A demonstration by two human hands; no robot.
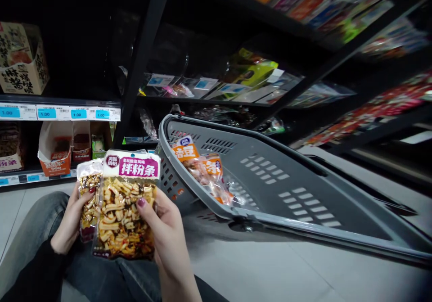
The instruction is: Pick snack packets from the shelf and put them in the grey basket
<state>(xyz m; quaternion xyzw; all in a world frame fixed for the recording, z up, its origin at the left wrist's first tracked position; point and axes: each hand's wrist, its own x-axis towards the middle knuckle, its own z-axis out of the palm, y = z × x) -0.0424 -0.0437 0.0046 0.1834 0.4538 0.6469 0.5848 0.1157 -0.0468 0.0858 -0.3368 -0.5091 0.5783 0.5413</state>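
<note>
My right hand (pixel 168 223) grips a clear snack packet (pixel 124 216) with a purple and white label, its thumb across the front. Food in dark, oily sauce shows through the plastic. Behind and to the left, a second snack packet (pixel 88 212) is pinched in my left hand (pixel 71 218); the front packet overlaps part of it. Both packets stand roughly upright above my lap. Just right of them is a grey shopping basket (pixel 266 171), holding several orange-labelled snack packets (pixel 207 169) at its near-left end.
Dark store shelves rise ahead and to the right. Small cartons (pixel 56 149) of packets stand on the lower left shelf, under a strip of price tags (pixel 60 112). A tan box (pixel 23 59) sits above. Pale floor tiles (pixel 270 266) lie beneath the basket.
</note>
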